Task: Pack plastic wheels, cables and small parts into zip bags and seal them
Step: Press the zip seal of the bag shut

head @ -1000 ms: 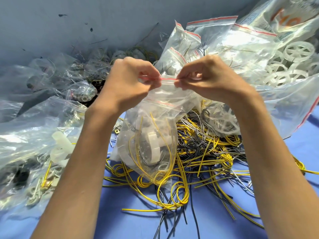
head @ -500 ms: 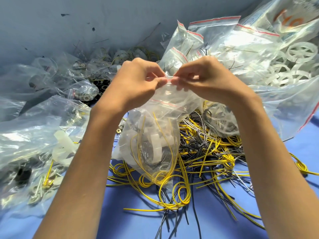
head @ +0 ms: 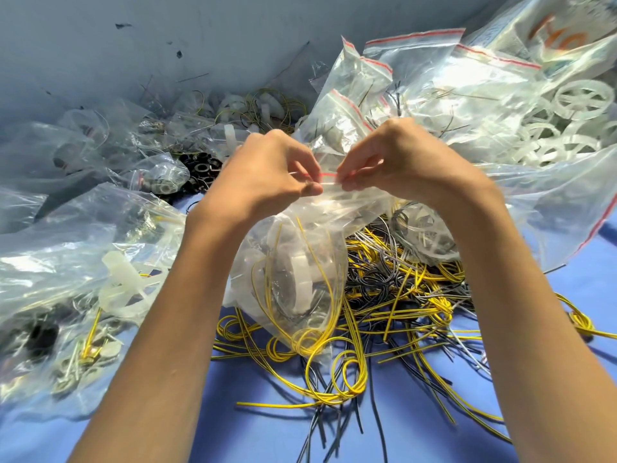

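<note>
Bare left hand (head: 267, 182), bare right hand (head: 407, 168), slim forearms (head: 173, 329) uncovered as far as the view reaches

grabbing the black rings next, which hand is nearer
Left. The left hand, pinching the zip bag, is just right of the black rings; the right hand is farther right.

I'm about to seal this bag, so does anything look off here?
The zip bag is crumpled just under its red strip, where the left hand and right hand pinch it, so it may seal unevenly. Beneath it, yellow and black cables lie in a loose tangle on the blue surface.
</note>
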